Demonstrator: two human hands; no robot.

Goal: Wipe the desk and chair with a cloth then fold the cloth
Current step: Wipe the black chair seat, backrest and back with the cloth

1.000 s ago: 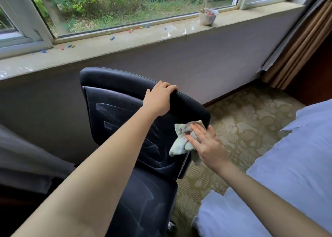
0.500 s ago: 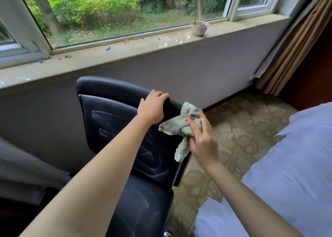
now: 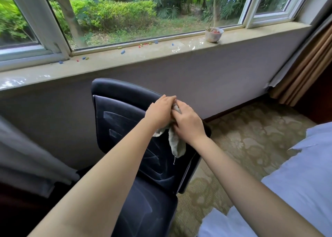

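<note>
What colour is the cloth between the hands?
Pale grey-green; the crumpled cloth shows best in the head view.

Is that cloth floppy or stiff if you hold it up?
Probably floppy: the cloth droops in limp tails below the left hand and right hand bunching it. Likely light too, since it scrunches small between them. A loose thread at its tip hints it may snag.

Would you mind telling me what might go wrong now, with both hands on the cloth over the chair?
The cloth is bunched between the left hand and right hand, its tail hanging free; opening it there may let it slip onto the seat or carpet. Pale streaks show on the chair back, so folding now might leave it smeared.
</note>
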